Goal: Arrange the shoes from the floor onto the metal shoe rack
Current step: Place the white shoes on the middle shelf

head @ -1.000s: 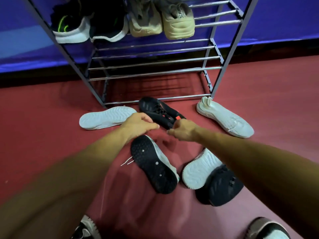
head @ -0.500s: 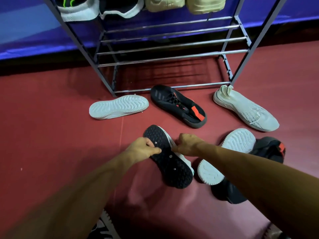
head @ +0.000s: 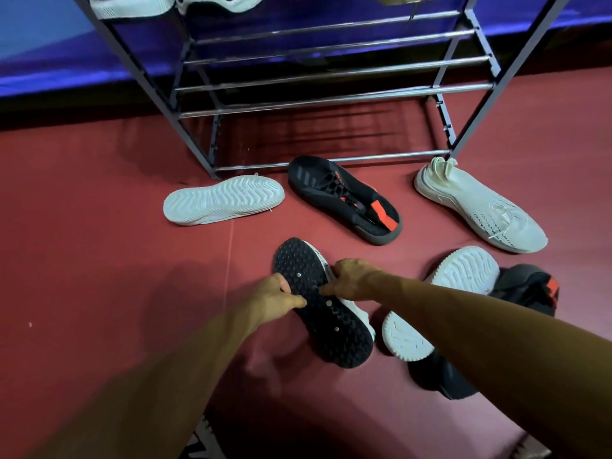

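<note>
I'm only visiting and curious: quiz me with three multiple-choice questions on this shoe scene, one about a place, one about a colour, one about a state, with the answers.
1. Where is the cream knit shoe?
A) on the floor by the metal rack's front leg
B) on a shelf
C) in a hand

2. The left hand and right hand grip the held shoe. What colour is its sole?
A) white
B) black
C) orange

3. How does the held shoe lie?
A) upright on its sole
B) on a shelf
C) sole up

Answers:
1 A: its heel lies beside the leg, on the floor.
2 B: the studded sole is black.
3 C: the tread faces the camera.
</note>
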A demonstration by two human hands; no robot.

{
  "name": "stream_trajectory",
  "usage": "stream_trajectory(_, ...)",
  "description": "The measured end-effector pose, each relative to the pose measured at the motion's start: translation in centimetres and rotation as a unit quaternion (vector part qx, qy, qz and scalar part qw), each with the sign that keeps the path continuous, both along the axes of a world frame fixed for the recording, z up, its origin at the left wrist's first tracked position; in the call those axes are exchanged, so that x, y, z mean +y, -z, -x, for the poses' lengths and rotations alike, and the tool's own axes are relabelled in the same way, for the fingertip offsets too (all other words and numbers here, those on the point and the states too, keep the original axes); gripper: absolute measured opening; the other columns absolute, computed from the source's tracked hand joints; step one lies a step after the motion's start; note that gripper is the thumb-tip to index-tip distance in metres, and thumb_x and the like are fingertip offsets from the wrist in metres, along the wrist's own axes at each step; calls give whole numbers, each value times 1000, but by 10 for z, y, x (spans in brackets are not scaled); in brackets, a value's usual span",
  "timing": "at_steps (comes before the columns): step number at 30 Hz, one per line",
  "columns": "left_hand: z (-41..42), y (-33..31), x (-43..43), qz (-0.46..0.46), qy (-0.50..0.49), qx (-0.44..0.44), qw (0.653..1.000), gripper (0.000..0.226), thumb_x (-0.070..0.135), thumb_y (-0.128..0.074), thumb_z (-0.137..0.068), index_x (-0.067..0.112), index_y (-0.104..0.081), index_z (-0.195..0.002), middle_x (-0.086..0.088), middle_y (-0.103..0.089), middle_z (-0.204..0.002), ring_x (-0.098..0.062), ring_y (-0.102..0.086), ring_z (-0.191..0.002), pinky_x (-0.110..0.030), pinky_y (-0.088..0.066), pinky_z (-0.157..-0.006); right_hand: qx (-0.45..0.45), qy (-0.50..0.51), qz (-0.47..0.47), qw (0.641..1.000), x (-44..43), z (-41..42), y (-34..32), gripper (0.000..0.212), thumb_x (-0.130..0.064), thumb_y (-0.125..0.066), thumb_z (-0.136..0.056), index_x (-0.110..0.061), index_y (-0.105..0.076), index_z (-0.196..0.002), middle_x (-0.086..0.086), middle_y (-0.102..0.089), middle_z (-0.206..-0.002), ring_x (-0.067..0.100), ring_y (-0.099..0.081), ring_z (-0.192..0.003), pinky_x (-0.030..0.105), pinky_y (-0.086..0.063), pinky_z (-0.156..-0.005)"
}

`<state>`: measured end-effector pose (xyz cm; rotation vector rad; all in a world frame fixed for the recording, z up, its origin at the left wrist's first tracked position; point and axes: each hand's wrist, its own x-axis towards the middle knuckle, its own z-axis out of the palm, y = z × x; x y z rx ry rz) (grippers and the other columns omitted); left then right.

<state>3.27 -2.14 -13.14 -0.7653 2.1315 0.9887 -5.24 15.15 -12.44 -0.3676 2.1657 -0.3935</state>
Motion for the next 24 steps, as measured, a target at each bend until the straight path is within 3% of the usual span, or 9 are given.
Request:
stream_trajectory(4,6,1,6,-2,-31,4,1000,26,33,-78,-77,19,-60,-89,-6,-71,-96,-22,-68,-91,-33,-53,-77,-18,-38,23,999,1,11,-3,33,-42,-66,-90,-19,-69,-114,4,-68,-108,21,-61,-101,22,-39,-76)
stream_trajectory(7,13,-9,12,-18,-33,1,999,27,38,-75,-83,19,-56,-87,-6,-69,-92,-20,-65,-82,-29,-50,-72,-56,-27,52,997,10,16,-9,16,-38,-68,-90,-22,-65,-90,-2,-67,-86,16,-59,-85,22,-45,-64)
stream_trajectory(10,25,-24,16,-42,-49,12,998,37,46,-76,-80,21,-54,-96,-1,-69,-102,-14,-67,-86,-28,-51,-75,-79,58,102,990,20,21,-20,25,-40,-74,-85,-17,-68,-80,3,-69,-79,15,-59,-70,27,-52,-67)
stream_trajectory(12,36,-37,20,-75,-51,16,996,47,54,-77,-75,22,-54,-100,2,-68,-108,-12,-67,-94,-29,-53,-80,-90,119,131,980,31,23,-32,31,-42,-75,-85,-16,-66,-72,0,-63,-67,12,-54,-58,24,-46,-55)
stream_trajectory(15,49,-62,34,-122,-54,15,991,57,63,-78,-68,22,-56,-101,4,-65,-96,-10,-62,-83,-23,-49,-65,-95,150,158,971,49,25,-52,39,-45,-72,-88,-16,-60,-65,0,-57,-58,11,-45,-47,20,-35,-45)
stream_trajectory(19,64,-98,59,-143,-29,19,989,65,66,-77,-66,18,-61,-106,8,-59,-72,-5,-54,-58,-18,-37,-44,-52,163,179,969,77,35,-90,36,-39,-69,-91,-16,-59,-66,3,-52,-61,17,-41,-55,29,-31,-53)
stream_trajectory(24,74,-157,83,-188,-1,50,981,49,53,-74,-69,19,-63,-102,1,-58,-80,-10,-49,-52,-21,-32,-46,6,156,204,966,102,43,-153,32,-28,-71,-90,-16,-59,-64,5,-57,-61,22,-44,-63,29,-33,-53)
